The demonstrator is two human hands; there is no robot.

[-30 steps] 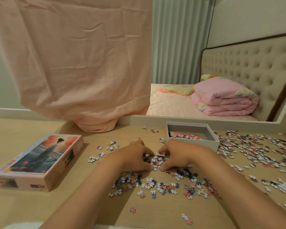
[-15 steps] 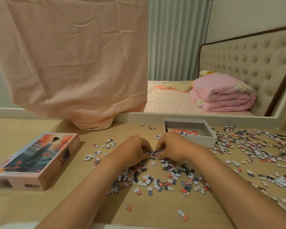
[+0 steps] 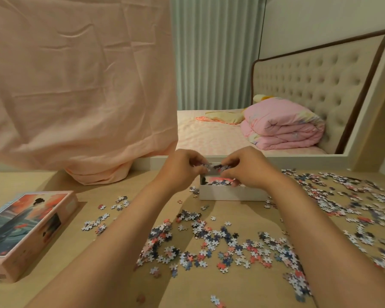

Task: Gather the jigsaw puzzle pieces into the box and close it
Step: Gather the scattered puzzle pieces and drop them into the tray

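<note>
A clump of puzzle pieces (image 3: 213, 168) is pinched between the left hand (image 3: 182, 170) and right hand (image 3: 246, 168), each grip pressed together on it, directly over the open box (image 3: 231, 193) at frame centre, presumably so the pieces drop inside. The lid (image 3: 29, 230) is parked at lower left, clear of the scattered pieces (image 3: 209, 243) on the counter (image 3: 193, 290).

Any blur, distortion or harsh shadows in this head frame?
Head view: warm, dim indoor light; wide-angle bending shows along the headboard. The left hand and right hand are slightly soft above the white box. Soft arm shadows cross the table; no glare. The far-right puzzle pieces smear.
</note>
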